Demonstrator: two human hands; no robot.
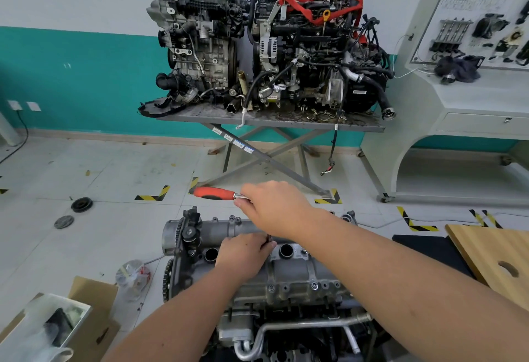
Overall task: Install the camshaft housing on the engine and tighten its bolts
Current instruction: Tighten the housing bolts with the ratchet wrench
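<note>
Red-handled ratchet (217,193) is gripped by right hand (274,207) at its head; left hand (243,252) fingers (264,245) pinch its extension (269,238), steadying it on a camshaft housing (286,270) bolt.

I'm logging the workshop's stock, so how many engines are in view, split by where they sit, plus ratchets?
Engines on the far metal stand: 2, a grey engine and a red-strapped engine
Engines on the near bench: 1, the engine with the camshaft housing under the left hand
Red-handled ratchets: 1, the ratchet in the right hand
Total: 4
</note>
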